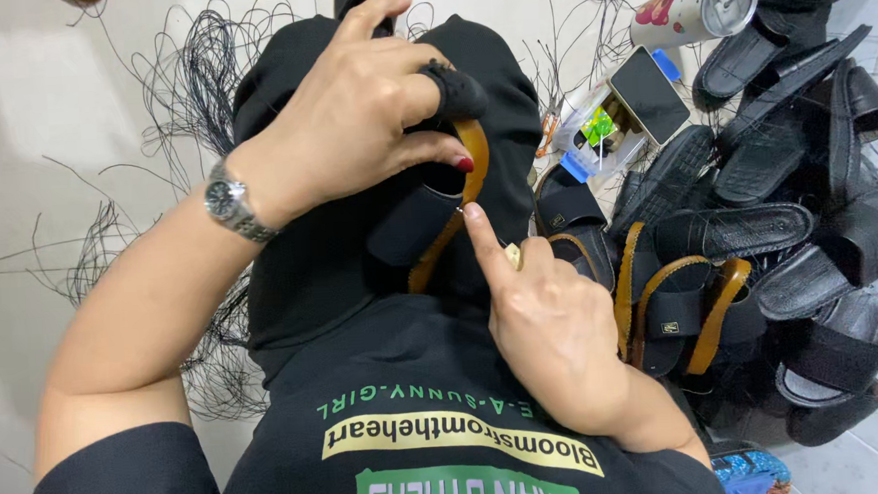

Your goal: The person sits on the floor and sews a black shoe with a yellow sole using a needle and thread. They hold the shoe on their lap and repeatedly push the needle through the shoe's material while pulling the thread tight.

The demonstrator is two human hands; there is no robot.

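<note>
The left hand (352,111) covers most of the sandal (447,201) it holds, the pile of sandals (759,230) right of that sandal runs past the picture's edge, and the box (603,133) contents are too small to tell.

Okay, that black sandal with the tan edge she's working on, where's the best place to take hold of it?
Probably the black upper strap of the black sandal with the tan leather edge, from the left, as the left hand does. The strap arches off the sole, giving fingers something to wrap, and leaves the tan rim free where the right hand points.
</note>
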